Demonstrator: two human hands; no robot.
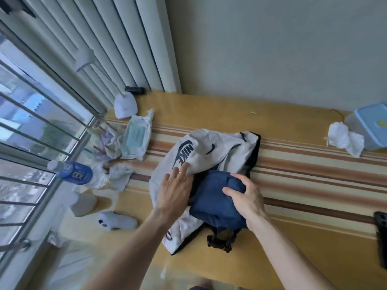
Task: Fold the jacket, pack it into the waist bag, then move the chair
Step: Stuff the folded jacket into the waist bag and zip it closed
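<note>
Grey waist bag [201, 151] lies mid-bench [293, 114], mouth toward the near edge. Folded navy jacket [215, 201] sits partly inside it. Right hand [247, 197] grips the bundle from above; left hand [176, 189] lies flat on the bag's flap, fingers spread. Water bottle [75, 172] and wipes pack [136, 137] near the left edge; lidded box [370, 126] at the far right.

Both forearms are bare and reach forward from the lower edge of the view. The left hand [174, 186] lies flat, palm down, fingers stretched and a little spread, just left of the navy jacket [217, 197], with its fingertips on grey fabric. The right hand [246, 198] rests on top of the jacket, fingers curled, the thumb pressing into the cloth in a loose grip.
</note>
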